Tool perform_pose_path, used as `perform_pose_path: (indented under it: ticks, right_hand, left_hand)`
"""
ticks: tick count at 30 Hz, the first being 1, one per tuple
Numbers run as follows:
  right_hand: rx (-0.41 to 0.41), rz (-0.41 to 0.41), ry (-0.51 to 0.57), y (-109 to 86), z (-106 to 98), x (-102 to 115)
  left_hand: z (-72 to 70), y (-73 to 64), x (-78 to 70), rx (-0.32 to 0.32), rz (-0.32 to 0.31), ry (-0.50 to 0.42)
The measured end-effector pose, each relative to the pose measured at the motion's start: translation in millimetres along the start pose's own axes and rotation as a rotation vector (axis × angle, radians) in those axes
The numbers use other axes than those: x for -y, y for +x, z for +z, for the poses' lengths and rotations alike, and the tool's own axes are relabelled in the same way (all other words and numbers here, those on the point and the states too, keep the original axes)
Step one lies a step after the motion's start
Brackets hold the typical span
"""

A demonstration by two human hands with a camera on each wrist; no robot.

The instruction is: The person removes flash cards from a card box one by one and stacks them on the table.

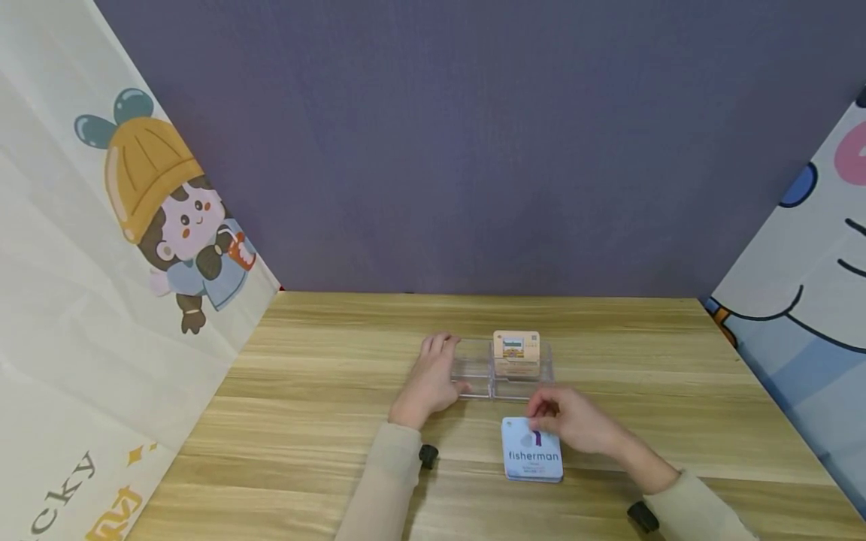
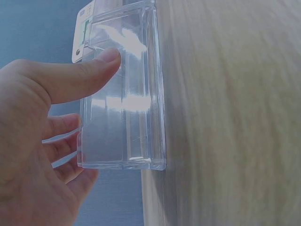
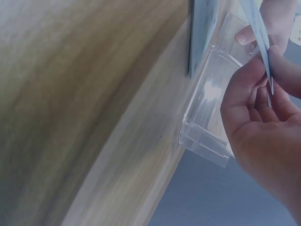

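A clear plastic card holder point(image 1: 471, 385) with two side-by-side sections stands on the table. My left hand point(image 1: 429, 379) grips its left end, the thumb in front and the fingers behind, as the left wrist view point(image 2: 42, 108) shows. A peach-coloured card point(image 1: 517, 367) stands upright in the right section. My right hand point(image 1: 578, 421) pinches a light blue card point(image 3: 261, 42) between thumb and index finger, in front of the holder. A card reading "fisherman" point(image 1: 533, 456) faces up below that hand. Blue cards point(image 3: 202, 37) lie on the table close by in the right wrist view.
The wood-grain table point(image 1: 304, 421) ends at a dark blue-grey panel point(image 1: 473, 150) at the back. A white cloth with a cartoon figure point(image 1: 189, 218) hangs at the left, and another printed cloth point(image 1: 805, 300) hangs at the right.
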State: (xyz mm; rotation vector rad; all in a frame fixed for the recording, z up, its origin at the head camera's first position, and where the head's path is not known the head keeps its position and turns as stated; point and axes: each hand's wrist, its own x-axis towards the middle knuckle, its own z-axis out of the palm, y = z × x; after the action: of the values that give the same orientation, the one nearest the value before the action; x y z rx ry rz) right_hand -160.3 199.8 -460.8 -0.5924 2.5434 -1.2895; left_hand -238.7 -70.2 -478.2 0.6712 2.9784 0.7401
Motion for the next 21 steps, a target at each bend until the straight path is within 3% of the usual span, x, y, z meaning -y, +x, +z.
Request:
perform_pose_path:
  ticks: [12, 21]
  right_hand:
    - [0.040, -0.006, 0.011, -0.1, 5, -4]
    - [0.021, 0.030, -0.056, -0.3, 11, -3]
  left_hand:
    - [-0.1, 0.0, 1.2, 0.005, -0.003, 0.012]
    - [0.2, -0.2, 1.6, 0.007, -0.007, 0.001]
